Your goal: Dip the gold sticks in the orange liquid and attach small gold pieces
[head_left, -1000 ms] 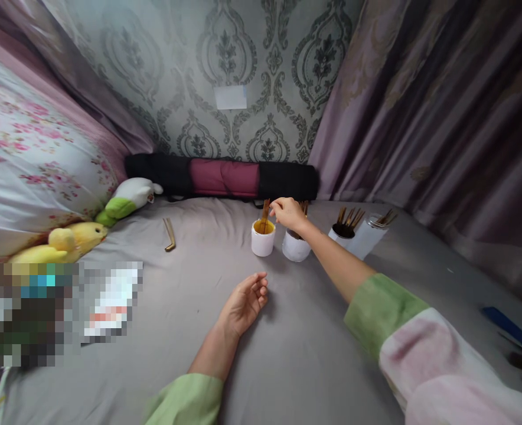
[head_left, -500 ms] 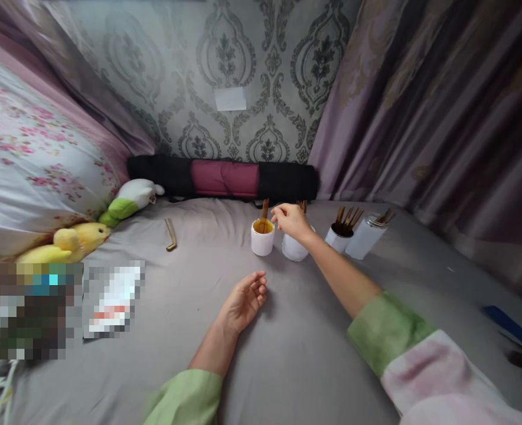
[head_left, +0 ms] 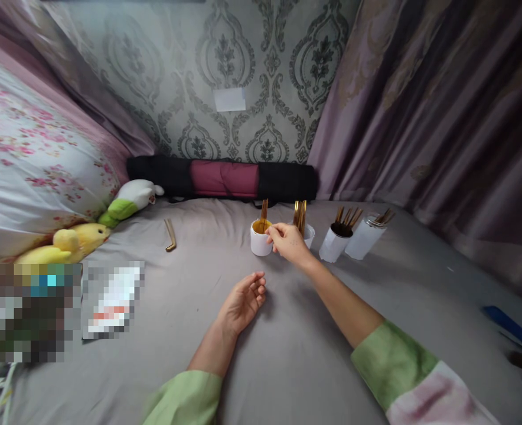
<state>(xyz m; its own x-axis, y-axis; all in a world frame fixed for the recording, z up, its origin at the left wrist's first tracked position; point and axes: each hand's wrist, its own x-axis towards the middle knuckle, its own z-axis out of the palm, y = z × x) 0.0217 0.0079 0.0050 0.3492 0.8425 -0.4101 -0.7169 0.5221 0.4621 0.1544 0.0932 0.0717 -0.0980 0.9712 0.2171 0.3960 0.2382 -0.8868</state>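
Note:
My right hand (head_left: 288,241) has its thumb and fingers drawn together at the right rim of a white cup (head_left: 260,245) with a yellow inside. Thin golden-brown sticks (head_left: 264,213) stand upright in that cup. Partly behind the hand is another white cup (head_left: 309,236) holding shiny gold sticks (head_left: 300,212). On the grey sheet, nearer to me, lies my left hand (head_left: 244,301), palm turned sideways and up, its fingers loosely curled around nothing.
Right of my hand stand a white cup (head_left: 330,246) and a taller white jar (head_left: 364,241), both with sticks. Two gold bent sticks (head_left: 170,239) lie left on the sheet. Plush toys (head_left: 84,236) line the left; a black-and-maroon roll (head_left: 225,177) lies against the wall.
My right hand has come down and slightly left, from above the gap between the cups to the yellow-lined cup's rim. The gold sticks behind it show more. My left hand stays put.

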